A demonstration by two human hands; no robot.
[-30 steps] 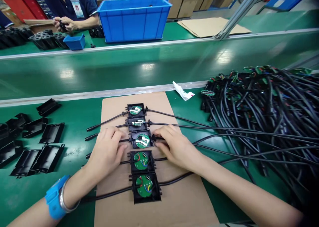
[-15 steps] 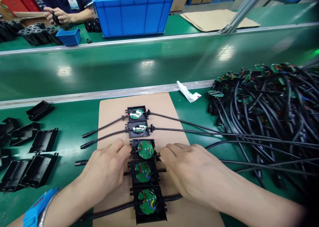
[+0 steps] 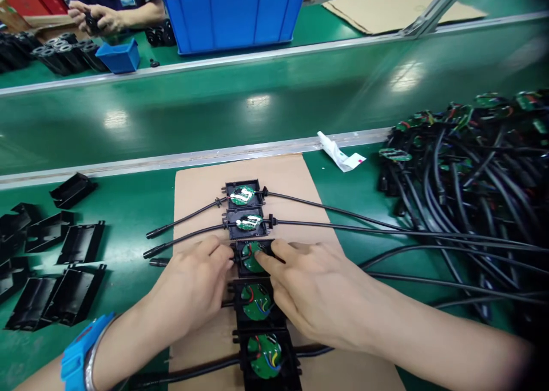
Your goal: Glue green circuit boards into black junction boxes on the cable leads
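Note:
A column of black plastic boxes (image 3: 256, 311) with green circuit boards lies on a cardboard sheet (image 3: 201, 191). At the third box from the back, my left hand (image 3: 195, 279) is closed, pinching the black cable (image 3: 159, 262) by the box's left side. My right hand (image 3: 315, 288) reaches over the same box from the right. Its fingertips press on that box's circuit board (image 3: 251, 256) and curl over the right edge, hiding part of both. White paste covers parts of the two rear boards (image 3: 242, 195). Black cables run out of the boxes on both sides.
Several loose black box shells (image 3: 80, 243) lie at the left. A heap of cables with circuit boards (image 3: 467, 168) fills the right. A white wrapper (image 3: 341, 154) lies near the metal ledge. Beyond stand a blue crate (image 3: 231, 16), a small blue bin (image 3: 118, 56) and a person's hands (image 3: 96, 19).
My right hand has moved from the right cable entry of the third box onto its circuit board. My left hand stays at the left side. The whole view has shifted slightly.

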